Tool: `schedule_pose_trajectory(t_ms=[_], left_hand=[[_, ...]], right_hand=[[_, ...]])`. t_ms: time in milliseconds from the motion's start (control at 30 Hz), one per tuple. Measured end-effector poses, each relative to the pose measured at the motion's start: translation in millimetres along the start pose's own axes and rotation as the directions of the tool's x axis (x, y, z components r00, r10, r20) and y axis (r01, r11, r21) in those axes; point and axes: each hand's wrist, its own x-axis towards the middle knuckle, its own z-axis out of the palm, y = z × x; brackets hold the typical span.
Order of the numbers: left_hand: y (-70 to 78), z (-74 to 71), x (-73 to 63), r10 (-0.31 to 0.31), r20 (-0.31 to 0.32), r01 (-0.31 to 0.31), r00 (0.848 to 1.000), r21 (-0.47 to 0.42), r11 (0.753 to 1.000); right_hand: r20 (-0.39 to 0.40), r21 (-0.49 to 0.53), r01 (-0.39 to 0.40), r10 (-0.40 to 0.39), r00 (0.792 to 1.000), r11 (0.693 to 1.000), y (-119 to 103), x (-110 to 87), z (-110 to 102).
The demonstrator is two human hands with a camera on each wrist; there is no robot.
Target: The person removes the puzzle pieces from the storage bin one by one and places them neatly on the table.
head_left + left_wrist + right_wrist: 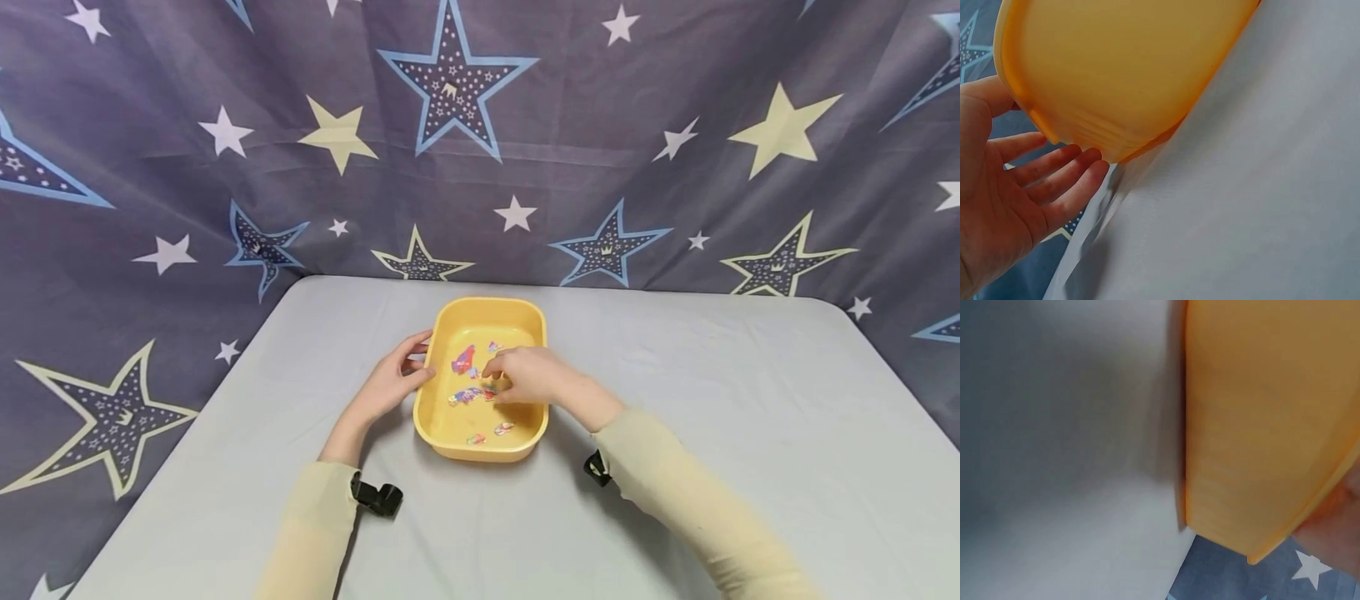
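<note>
A yellow plastic basin [480, 454] stands upright on the table. Several small, flat, colourful pieces, perhaps stickers or puzzle pieces, lie loose on its floor, among them a red and purple piece [464, 360] and a small one [503, 428] near the front. My left hand [393, 375] holds the basin's left side, thumb at the rim and fingers against the outer wall. Over the right rim reaches my right hand [528, 375], its bent fingers apart just above a cluster of pieces [467, 395]. Whether the fingertips touch a piece is hidden. The right wrist view shows mostly the basin's outer wall [1260, 425].
A pale grey cloth covers the table [720, 400]. Behind and to the left hangs a dark curtain [570, 117] printed with stars. Each wrist wears a black strap mount, such as the left mount [377, 497].
</note>
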Motion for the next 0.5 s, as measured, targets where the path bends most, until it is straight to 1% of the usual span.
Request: schedule_pose_trajectory(t_ms=[133, 267, 367, 500], left_hand=[[4.2, -2.0, -2.9, -0.009, 0.012, 0.01, 1.0, -0.028, 1.0], [19.8, -3.7, -9.7, -0.008, 0.02, 0.009, 1.0, -0.034, 0.999], [30.6, -4.2, -14.3, -0.01, 0.021, 0.011, 1.0, -0.021, 1.0], [35.1, -4.3, -16.4, -0.013, 0.021, 0.013, 1.0, -0.026, 1.0]], right_hand=[[0.027, -0.021, -0.022, 0.022, 0.999, 1.0, -5, 5.3, 1], [0.035, -0.058, -0.038, 0.04, 0.999, 0.998, -7, 10.1, 4], [0.034, -0.083, -0.048, 0.051, 0.998, 0.995, -8, 12.6, 6], [0.03, -0.111, -0.06, 0.064, 0.998, 0.992, -8, 13.3, 9]])
